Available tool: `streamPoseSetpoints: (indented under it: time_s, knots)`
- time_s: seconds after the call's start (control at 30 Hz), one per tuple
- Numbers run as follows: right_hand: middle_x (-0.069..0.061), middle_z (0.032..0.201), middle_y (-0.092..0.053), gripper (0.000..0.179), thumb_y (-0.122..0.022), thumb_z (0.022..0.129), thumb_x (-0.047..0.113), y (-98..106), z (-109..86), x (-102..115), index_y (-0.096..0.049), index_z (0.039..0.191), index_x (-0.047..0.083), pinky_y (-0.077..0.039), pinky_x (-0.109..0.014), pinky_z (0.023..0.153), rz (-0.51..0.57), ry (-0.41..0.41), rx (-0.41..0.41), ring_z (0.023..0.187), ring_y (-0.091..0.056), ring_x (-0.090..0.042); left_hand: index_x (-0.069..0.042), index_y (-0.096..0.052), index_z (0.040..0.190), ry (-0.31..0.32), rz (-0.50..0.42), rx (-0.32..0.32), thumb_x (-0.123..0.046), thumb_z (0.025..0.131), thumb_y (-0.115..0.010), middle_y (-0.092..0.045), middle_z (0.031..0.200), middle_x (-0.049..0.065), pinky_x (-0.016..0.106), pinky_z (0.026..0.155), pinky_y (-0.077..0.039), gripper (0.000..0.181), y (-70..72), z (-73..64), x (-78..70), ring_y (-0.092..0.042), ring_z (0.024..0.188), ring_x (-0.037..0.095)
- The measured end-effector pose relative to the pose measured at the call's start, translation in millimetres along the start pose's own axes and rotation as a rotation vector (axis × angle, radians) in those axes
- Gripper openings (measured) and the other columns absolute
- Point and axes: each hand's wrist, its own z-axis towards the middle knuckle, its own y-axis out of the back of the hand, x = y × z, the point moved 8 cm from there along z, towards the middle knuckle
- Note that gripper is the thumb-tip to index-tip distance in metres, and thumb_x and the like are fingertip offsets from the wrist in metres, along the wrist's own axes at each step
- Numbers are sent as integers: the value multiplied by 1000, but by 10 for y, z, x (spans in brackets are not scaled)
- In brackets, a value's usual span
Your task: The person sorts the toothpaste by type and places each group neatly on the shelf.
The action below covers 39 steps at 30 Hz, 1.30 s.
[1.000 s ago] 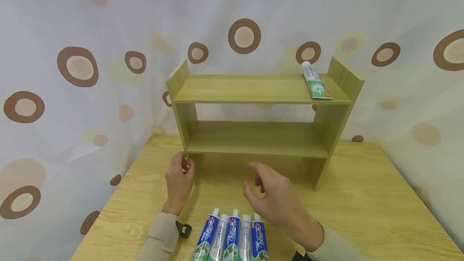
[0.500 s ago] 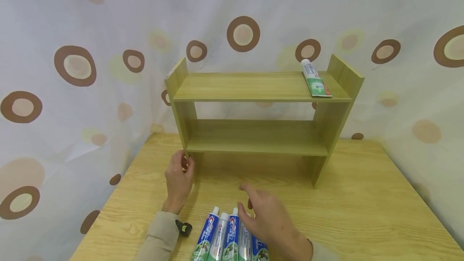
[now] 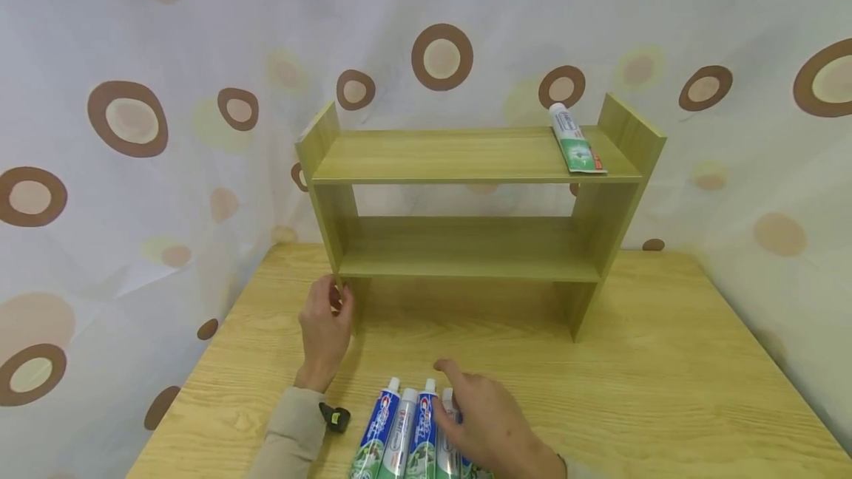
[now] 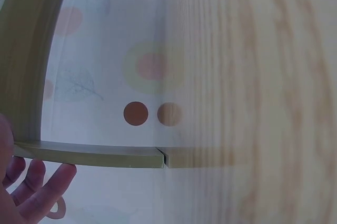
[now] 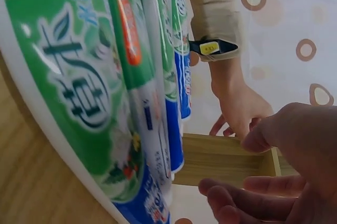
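My left hand (image 3: 324, 330) grips the lower left side panel of a two-tier wooden shelf (image 3: 466, 247). In the left wrist view its fingertips (image 4: 62, 176) lie against the panel's outer face. Over the right end of a row of toothpaste tubes (image 3: 376, 431) hovers my right hand (image 3: 491, 423), thumb and fingers parted with nothing between them. Blue-and-green tubes alternate with silver-white ones, caps toward the shelf. The right hand partly hides the rightmost tubes. Close in the right wrist view stands the nearest tube (image 5: 68, 92), beside the spread fingers.
A white-and-green toothpaste tube (image 3: 576, 143) lies at the right of the top board, cap toward the back. The wooden table (image 3: 665, 383) extends on both sides of the shelf. A dotted curtain (image 3: 200, 35) hangs behind it.
My right hand has come down and back from in front of the shelf to the right end of the tube row. The left hand keeps its hold on the panel.
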Motion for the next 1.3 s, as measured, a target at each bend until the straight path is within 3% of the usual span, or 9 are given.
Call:
streamPoseSetpoints:
  time_s: [0.2, 0.57, 0.77, 0.93, 1.0, 1.1, 1.2, 1.3]
  knots:
    - [15, 62, -44, 45, -72, 102, 25, -153, -69, -23, -62, 141, 5, -31, -19, 44, 10, -16, 67, 49, -35, 3, 3, -64, 113, -9, -1, -9, 5, 97, -73, -63, 84, 14, 30, 51, -56, 18, 4, 3, -6, -62, 68, 23]
    - [2, 74, -69, 37, -76, 99, 25, -236, -107, 1, -67, 127, 2, -36, -17, 45, -68, 14, 41, 53, -41, 3, 4, -64, 115, -9, -3, -2, 4, 98, -73, -63, 86, 14, 31, 52, -57, 19, 5, -4, -3, -63, 69, 23]
    - [-8, 93, -78, 41, -78, 98, 27, -281, -125, -26, -68, 128, 2, -56, -26, 59, -130, -1, 57, 68, -66, -10, 4, -64, 112, -26, -12, -16, 6, 96, -73, -63, 83, 14, 29, 50, -57, 18, 6, -1, 1, -63, 67, 23]
    - [-4, 92, -71, 34, -79, 91, 13, -289, -198, -42, -70, 122, 4, -60, -33, 67, -219, 51, -35, 78, -67, -16, 4, -64, 112, -27, -18, -18, 6, 96, -73, -63, 84, 14, 29, 50, -57, 18, 10, -4, -4, -64, 67, 24]
    - [-1, 87, -67, 31, -79, 86, 9, -339, -224, -104, -69, 116, 6, -56, -32, 64, -239, 80, -91, 74, -62, -15, 4, -64, 112, -26, -20, -18, 6, 96, -73, -63, 84, 15, 32, 49, -58, 18, 12, -5, -8, -64, 67, 24]
    - [2, 85, -61, 30, -79, 85, 14, -591, -221, -380, -66, 111, 9, -52, -32, 62, -283, 78, -112, 72, -57, -12, 5, -64, 111, -25, -22, -22, 7, 96, -73, -63, 83, 16, 35, 49, -59, 18, 14, 0, -6, -65, 67, 25]
    - [4, 86, -58, 29, -77, 88, 19, -817, -218, -619, -63, 112, 11, -51, -31, 62, -319, 33, -106, 74, -54, -10, 5, -64, 111, -24, -20, -20, 7, 96, -73, -63, 83, 16, 36, 49, -59, 17, 9, 6, -1, -65, 66, 25]
    - [0, 93, -63, 31, -75, 93, 20, -798, -235, -598, -64, 119, 9, -58, -35, 68, -309, -43, -60, 82, -60, -15, 5, -64, 111, -21, -16, -17, 6, 97, -73, -64, 83, 16, 34, 49, -58, 17, 10, 9, -5, -65, 66, 25]
